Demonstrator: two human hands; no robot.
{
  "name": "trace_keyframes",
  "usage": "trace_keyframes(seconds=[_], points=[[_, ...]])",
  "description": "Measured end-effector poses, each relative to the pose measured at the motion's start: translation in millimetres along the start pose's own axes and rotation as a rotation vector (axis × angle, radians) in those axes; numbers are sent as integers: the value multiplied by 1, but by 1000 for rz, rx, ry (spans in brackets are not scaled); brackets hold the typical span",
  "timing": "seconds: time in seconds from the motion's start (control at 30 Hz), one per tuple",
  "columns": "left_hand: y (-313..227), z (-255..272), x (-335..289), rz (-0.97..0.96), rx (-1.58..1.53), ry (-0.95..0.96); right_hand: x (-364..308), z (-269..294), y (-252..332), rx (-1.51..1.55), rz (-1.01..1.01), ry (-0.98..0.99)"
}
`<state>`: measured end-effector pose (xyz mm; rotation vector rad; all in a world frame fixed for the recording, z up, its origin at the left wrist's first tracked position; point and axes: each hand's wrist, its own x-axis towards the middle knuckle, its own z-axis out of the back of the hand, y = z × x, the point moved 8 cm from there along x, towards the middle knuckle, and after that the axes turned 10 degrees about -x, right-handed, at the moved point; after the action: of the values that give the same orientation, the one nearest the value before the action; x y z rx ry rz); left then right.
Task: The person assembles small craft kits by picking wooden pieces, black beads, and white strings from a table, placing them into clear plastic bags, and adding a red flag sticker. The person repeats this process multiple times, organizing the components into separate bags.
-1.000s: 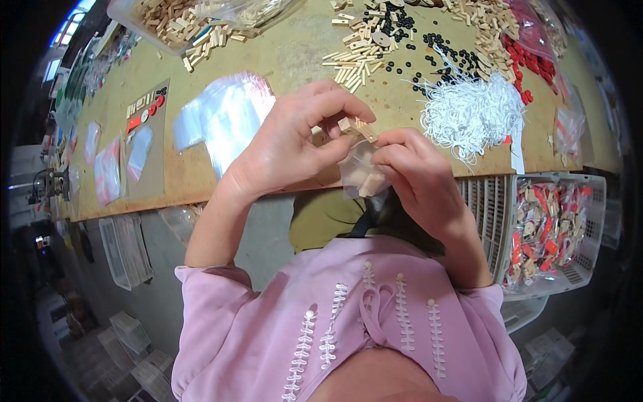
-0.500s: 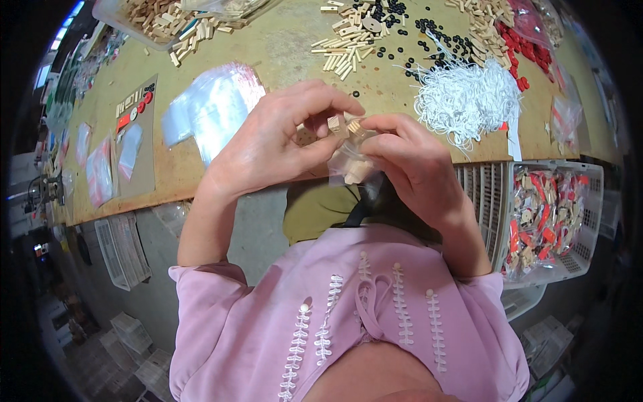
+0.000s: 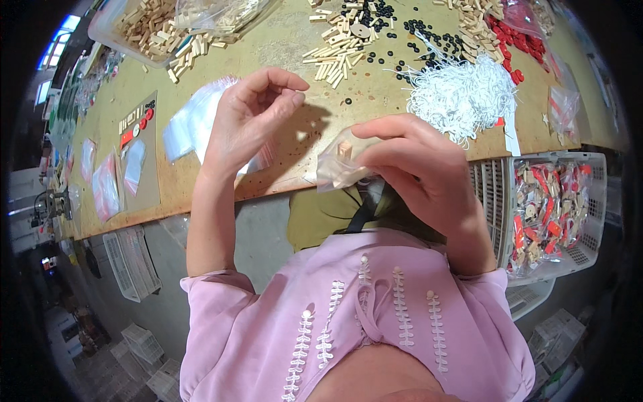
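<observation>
My right hand (image 3: 422, 157) pinches a small clear plastic bag (image 3: 326, 173) at the table's front edge. Inside the bag are pale wooden pieces (image 3: 345, 150), and the fingers hide part of it. My left hand (image 3: 251, 117) is raised to the left of the bag, apart from it. Its thumb and forefinger curve toward each other with a gap, and I see nothing between them. Beneath and behind that hand lies a fan of flat clear plastic bags (image 3: 194, 127), partly covered by it.
A heap of white strings (image 3: 462, 97) lies beyond my right hand. Farther back are wooden sticks (image 3: 335, 63), black rings (image 3: 382, 13) and red parts (image 3: 512, 47). A sample board (image 3: 147, 174) stays at left. A white crate (image 3: 589, 248) of filled bags stands at right.
My left hand has let go of the bag and moved left, toward the flat bags. The right hand keeps hold of the bag, which now hangs more to the left of its fingers.
</observation>
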<state>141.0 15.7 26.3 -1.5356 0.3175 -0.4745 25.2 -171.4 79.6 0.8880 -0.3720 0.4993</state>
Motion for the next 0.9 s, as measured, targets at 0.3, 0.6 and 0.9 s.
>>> trace_keyframes(seconds=[0.3, 0.6, 0.9], points=[[55, 9, 79, -8, 574, 41, -8, -8, -68, -137, -194, 75], [63, -8, 133, -126, 855, 180, -19, 1, -72, -77, -239, 38], [90, 24, 141, 162, 479, 151, -20, 4, -69, -64, -222, 20]])
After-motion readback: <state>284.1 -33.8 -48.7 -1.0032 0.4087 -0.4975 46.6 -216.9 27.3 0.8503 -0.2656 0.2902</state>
